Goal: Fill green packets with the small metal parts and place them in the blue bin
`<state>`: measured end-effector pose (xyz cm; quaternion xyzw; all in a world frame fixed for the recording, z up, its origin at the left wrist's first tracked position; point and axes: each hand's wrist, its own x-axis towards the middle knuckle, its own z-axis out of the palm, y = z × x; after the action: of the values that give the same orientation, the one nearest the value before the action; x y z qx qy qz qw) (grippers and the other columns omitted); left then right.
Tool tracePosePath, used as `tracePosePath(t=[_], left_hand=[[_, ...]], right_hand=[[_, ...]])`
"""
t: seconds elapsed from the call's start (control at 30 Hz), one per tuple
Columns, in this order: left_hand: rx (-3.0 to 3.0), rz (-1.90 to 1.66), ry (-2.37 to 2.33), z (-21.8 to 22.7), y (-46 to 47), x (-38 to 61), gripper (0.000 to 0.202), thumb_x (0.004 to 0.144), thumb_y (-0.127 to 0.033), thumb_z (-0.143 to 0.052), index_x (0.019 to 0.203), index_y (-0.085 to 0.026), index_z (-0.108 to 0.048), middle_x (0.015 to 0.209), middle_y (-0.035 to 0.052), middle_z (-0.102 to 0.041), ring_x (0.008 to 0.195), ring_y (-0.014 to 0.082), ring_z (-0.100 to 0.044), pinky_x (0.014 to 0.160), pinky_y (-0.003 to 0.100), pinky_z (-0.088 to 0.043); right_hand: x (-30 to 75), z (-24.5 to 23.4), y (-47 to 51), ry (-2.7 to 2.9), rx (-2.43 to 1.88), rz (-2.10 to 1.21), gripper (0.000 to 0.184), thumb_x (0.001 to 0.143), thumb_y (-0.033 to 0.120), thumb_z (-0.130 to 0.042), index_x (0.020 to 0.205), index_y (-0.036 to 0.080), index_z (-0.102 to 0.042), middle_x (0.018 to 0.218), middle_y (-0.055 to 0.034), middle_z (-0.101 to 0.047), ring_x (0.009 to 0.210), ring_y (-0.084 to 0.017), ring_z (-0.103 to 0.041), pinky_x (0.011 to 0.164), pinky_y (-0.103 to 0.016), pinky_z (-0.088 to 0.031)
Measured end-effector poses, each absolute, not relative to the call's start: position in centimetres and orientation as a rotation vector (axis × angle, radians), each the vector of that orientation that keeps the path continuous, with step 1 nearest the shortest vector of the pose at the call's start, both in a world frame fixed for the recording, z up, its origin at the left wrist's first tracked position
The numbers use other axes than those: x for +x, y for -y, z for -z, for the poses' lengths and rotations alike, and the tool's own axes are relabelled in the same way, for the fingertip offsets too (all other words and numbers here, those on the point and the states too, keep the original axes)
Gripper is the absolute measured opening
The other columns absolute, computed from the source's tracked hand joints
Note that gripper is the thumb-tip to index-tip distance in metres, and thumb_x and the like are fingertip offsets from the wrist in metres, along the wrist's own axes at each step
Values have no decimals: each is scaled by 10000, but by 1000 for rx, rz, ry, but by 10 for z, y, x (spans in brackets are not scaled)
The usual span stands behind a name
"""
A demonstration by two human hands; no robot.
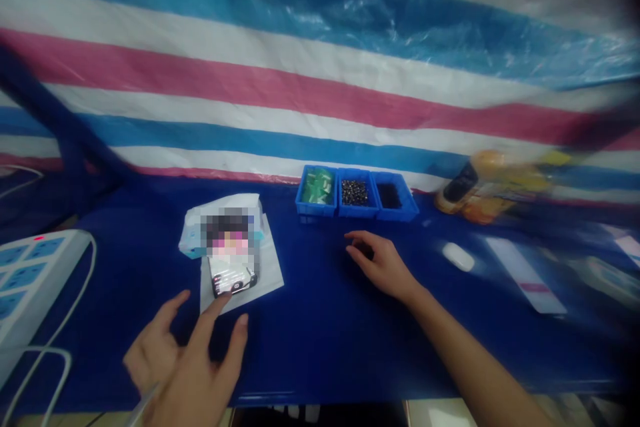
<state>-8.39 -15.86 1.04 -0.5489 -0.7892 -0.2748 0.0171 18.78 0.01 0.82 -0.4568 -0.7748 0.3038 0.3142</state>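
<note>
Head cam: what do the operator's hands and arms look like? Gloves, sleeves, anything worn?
No gloves: the left hand and right hand are bare, with no visible rings. The right forearm is bare too, with no sleeve, watch or band. The left wrist runs out of frame.

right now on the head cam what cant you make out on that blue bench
Head view:
the black-and-white item by the left hand: a pixelated patch covers most of it, so its kind is unclear
the contents of the right blue bin: too dark and small to identify
the bottle: motion blur hides any label
the power strip: cut off by the left edge
</note>
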Motion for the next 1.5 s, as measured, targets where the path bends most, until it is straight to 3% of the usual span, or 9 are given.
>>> tracePosePath(t=[0.17, 0.23, 0.47, 0.7, 0.9, 1.33, 1.5], left_hand=[[-1616, 741, 2463, -1, 160, -85, 377, 833, -495, -534, 1174, -351, -606, 1551, 18, -217, 1334, 434, -333, 993, 644, -372], [-1572, 727, 2461, 0, 158, -84, 385, 830, -521, -514, 1173, -369, -601, 1551, -13, -231, 1338, 442, -318, 1002, 654, -355], [-1566, 711, 2487, -6, 162, -81, 429, 863, -486, -504, 1214, -243, -539, 1482, 118, -337, 1331, 420, -325, 1043, 640, -295], [-1675, 731, 2404, -7, 148, -94, 543, 809, -511, -544, 1256, -222, -439, 1371, 137, -468, 1262, 401, -399, 1028, 609, -315], [-1631, 779, 2462, -13, 128, -100, 528, 789, -484, -558, 1232, -215, -455, 1369, 127, -484, 1264, 413, -381, 1009, 609, -326], [-1664, 775, 2478, -13, 125, -93, 667, 807, -466, -558, 1377, -182, -361, 1401, 166, -449, 1264, 414, -375, 999, 597, -336], [-1623, 801, 2510, -13, 125, -96, 617, 814, -473, -559, 1348, -191, -431, 1330, 164, -499, 1246, 413, -404, 994, 601, -351]], right_hand=[[187, -8, 0, 2068, -1213, -769, 253, 914, 333, -533, 1104, 220, -655, 912, -48, -692, 760, -170, -634, 675, -296, -493], [188, -7, 0, 2072, -1211, -767, 249, 918, 332, -528, 1101, 220, -655, 910, -48, -691, 755, -168, -631, 681, -299, -494], [189, -6, -1, 2087, -1196, -780, 234, 910, 312, -549, 1100, 226, -656, 903, -38, -685, 744, -162, -620, 666, -292, -479], [189, -11, 0, 2157, -1199, -797, 234, 913, 306, -549, 1108, 226, -651, 863, -30, -680, 717, -155, -605, 669, -292, -473], [188, -10, 0, 2181, -1201, -783, 226, 914, 295, -552, 1104, 228, -652, 880, -25, -680, 709, -144, -598, 680, -286, -464], [185, -6, -2, 2233, -1218, -715, 203, 913, 294, -563, 1084, 234, -654, 882, -16, -667, 744, -144, -602, 712, -290, -425], [184, -5, -2, 2261, -1242, -673, 189, 916, 293, -562, 1070, 244, -658, 868, -5, -660, 748, -141, -603, 749, -311, -399]])
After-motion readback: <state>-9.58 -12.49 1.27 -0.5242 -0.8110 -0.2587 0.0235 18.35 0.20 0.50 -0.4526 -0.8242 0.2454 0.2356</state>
